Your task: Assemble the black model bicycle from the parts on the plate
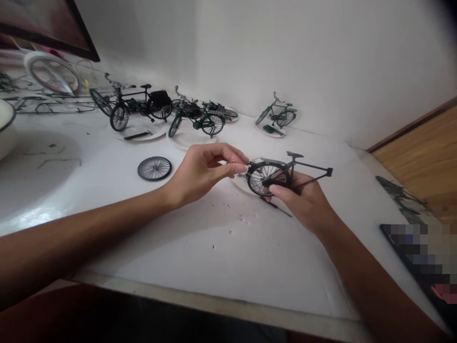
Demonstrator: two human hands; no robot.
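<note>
A black miniature bicycle frame [310, 166] with its rear wheel fitted is held above the table by my right hand [303, 195], thumb in front near the wheel hub and fingers behind. At the rear of its mudguard, my left hand [217, 164] has thumb and forefinger pinched together. Whatever sits between those fingertips is too small to make out. A loose spoked wheel [154, 168] lies flat on the table left of my left hand. Under the held frame are a thin black part [282, 209] and a white plate partly hidden by my hands.
Assembled miniature bicycles stand along the back: a black one [139, 102], a green one [196, 116] and another green one [275, 114] on a plate. Small specks dot the white table [200, 267]. A monitor [46, 28] hangs upper left; a dark-edged device [410, 267] lies right.
</note>
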